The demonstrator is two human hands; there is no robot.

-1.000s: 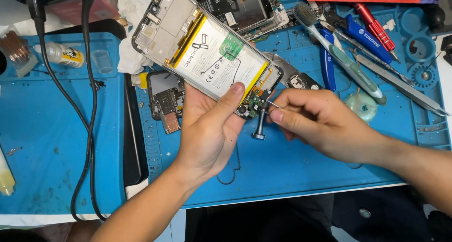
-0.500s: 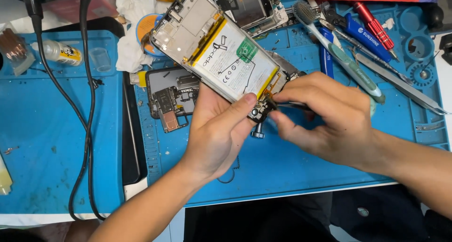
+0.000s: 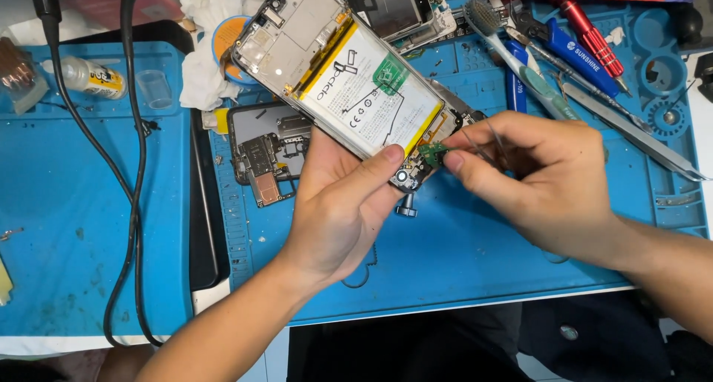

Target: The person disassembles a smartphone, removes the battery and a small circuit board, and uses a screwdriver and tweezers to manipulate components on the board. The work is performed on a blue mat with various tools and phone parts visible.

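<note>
Centre frame, the left hand (image 3: pixel 334 211) pinches the opened smartphone (image 3: pixel 345 81) above the blue surface (image 3: pixel 460 256); the right hand (image 3: pixel 538 177), grip pressed together on tweezers (image 3: pixel 479 146), touches its small green board (image 3: pixel 432 153).

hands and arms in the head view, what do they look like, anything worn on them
Both are bare. The left hand and right hand wear no gloves, and no rings, watch or wrist strap show. Both forearms are uncovered as far as the picture's edges, with no sleeve in sight. Fingernails are short and unpainted. No cables or markings are on either arm.
</note>
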